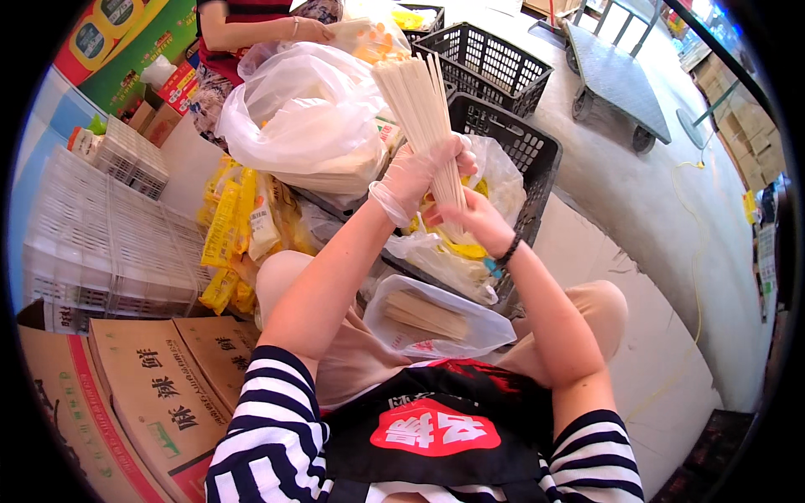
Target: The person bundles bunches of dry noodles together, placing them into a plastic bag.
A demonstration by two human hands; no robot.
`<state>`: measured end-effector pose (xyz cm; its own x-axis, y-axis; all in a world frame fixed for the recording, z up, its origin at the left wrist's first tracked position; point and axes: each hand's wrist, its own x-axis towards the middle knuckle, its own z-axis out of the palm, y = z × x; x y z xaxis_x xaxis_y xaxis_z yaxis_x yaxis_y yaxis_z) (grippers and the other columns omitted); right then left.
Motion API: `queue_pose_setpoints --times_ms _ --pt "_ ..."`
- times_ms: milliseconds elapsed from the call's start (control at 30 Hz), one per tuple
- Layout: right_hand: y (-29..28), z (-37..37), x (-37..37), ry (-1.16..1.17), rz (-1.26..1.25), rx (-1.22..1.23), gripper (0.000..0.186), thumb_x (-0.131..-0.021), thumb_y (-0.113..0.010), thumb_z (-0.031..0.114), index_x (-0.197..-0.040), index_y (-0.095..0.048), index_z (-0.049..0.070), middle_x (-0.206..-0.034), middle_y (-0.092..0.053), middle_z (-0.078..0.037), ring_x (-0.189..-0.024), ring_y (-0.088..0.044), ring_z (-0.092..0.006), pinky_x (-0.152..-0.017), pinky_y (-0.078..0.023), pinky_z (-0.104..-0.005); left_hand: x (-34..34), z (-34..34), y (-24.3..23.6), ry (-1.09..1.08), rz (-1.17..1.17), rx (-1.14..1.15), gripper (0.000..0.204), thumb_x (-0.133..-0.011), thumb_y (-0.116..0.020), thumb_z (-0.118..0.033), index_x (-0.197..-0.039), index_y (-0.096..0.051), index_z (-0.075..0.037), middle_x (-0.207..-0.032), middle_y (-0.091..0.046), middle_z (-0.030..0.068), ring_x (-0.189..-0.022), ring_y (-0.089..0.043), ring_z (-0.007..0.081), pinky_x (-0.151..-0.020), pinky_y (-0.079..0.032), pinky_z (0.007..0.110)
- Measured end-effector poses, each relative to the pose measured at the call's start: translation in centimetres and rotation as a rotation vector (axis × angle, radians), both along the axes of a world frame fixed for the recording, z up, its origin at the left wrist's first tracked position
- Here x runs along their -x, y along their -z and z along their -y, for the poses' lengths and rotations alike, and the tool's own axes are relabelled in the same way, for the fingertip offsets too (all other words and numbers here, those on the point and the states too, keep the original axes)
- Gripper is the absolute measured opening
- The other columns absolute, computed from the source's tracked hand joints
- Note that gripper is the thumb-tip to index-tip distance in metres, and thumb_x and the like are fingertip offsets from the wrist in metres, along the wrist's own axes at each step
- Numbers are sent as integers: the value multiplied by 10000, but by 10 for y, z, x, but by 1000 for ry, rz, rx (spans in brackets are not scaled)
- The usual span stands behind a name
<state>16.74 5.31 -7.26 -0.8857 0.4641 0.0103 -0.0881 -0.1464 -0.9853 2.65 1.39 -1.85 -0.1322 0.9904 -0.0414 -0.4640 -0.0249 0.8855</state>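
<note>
A bundle of long, thin, pale sticks (412, 96) stands upright but tilted in front of me, its upper ends fanned slightly. My left hand (417, 173), in a thin clear glove, is wrapped round its middle. Lower down, my right hand (478, 220) closes round the bottom end; a dark beaded bracelet circles that wrist. Between my legs lies an open white plastic bag (490, 331) with more of the pale sticks (425, 316) inside. Right behind my hands, a black crate (537, 159) contains clear plastic and yellow packaging.
At the left are a large white plastic bag (293, 96), yellow packets (226, 222), white slatted crates (117, 226) and cardboard boxes (159, 394). Another person's hand (314, 30) works at the back. Another black crate (486, 63) and a flat trolley (612, 75) stand farther off.
</note>
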Motion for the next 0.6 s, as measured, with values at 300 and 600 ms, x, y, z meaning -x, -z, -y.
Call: queue_pose_setpoints --times_ms 300,600 --pt "9 7 -9 -175 -34 380 167 -921 -535 253 -938 -506 89 -719 -453 33 -637 -468 -71 -649 -478 -282 8 3 -11 315 259 47 529 -825 -624 -173 -1300 -428 -48 -1112 -580 111 -976 -600 230 -834 -491 335" --pt "6 16 -11 -328 -97 545 180 -934 -518 252 -985 -477 84 -760 -430 21 -699 -463 -89 -737 -476 -323 3 5 -1 172 72 56 372 -831 -629 -125 -1167 -506 -24 -1012 -621 136 -902 -627 230 -809 -519 346"
